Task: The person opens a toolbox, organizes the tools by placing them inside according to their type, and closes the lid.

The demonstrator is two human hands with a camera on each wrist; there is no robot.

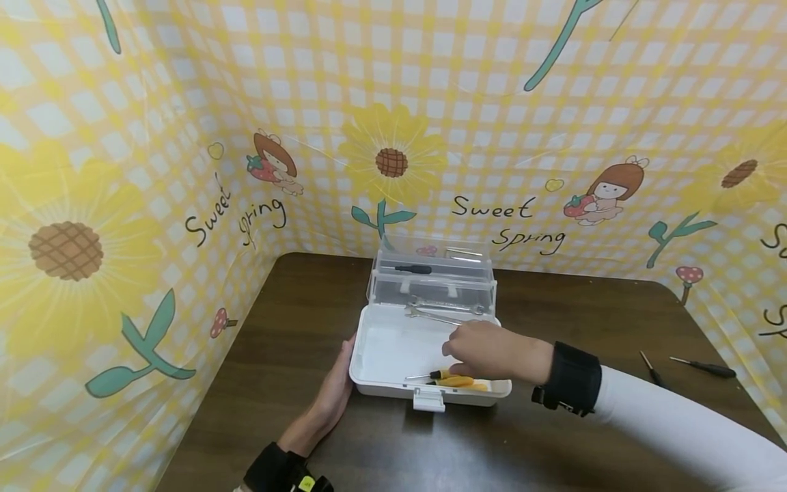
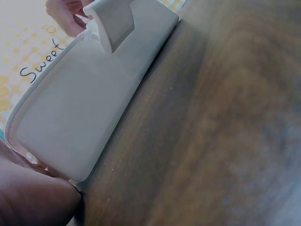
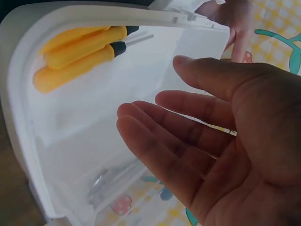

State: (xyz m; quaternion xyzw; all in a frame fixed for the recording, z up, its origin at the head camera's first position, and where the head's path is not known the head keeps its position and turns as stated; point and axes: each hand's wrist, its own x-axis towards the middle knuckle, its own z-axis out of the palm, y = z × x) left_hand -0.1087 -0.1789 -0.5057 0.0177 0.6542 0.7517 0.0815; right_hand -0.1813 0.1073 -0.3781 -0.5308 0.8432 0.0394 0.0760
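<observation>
So the white toolbox (image 1: 390, 348) sits open on the table (image 1: 289, 307), 3 yellow-handled screwdrivers (image 3: 77, 69) lying inside at the front right. Hands: left hand (image 1: 335, 393) just rests against the box's left end, right hand (image 1: 482, 347) is over the inside, fingers loosely bent, holding nothing. 2 wrenches (image 1: 438, 317) lie toward the back; 2 dark-handled screwdrivers (image 1: 713, 370) are well off right.
</observation>
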